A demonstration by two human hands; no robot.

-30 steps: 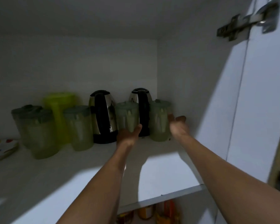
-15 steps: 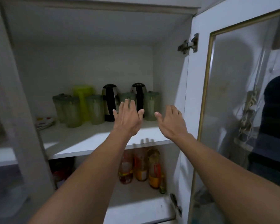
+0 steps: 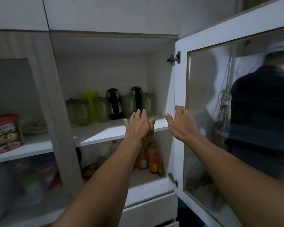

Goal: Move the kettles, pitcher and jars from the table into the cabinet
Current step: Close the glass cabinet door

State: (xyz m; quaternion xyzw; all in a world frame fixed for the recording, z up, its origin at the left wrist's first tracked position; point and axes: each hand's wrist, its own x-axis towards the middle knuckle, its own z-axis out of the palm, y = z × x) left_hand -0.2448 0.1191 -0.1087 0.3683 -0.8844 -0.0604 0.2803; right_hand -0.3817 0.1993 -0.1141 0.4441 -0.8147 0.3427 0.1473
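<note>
— Where are the kettles and jars?

— On the upper shelf (image 3: pixel 115 131) of the open cabinet, centre of the frame, pushed to the back. Two kettles, one left (image 3: pixel 114 104) and one right (image 3: pixel 137 98), steel with black handles. The yellow-green pitcher (image 3: pixel 90 102) stands left of them, against the back wall.

— And the jars?

— Green ones. Two at the far left (image 3: pixel 78 112), one (image 3: pixel 102 109) just in front of the pitcher, one (image 3: pixel 128 104) between the kettles, one (image 3: pixel 147 104) at the right end near the cabinet wall.

— The hands?

— Both empty, fingers spread. The left hand (image 3: pixel 138 125) is in front of the shelf edge, the right hand (image 3: pixel 181 123) just right of it, over the edge of the glass door (image 3: pixel 236 112), which stands open at the right of the frame.

— Anything else around?

— Orange bottles (image 3: pixel 148 159) on the lower shelf, partly behind the left forearm. A red cereal tin (image 3: pixel 5 133) at the left of the frame, behind the closed glass door. In the open door's glass, a person (image 3: pixel 261 112) in dark clothes; reflection or behind it, I cannot tell.
</note>
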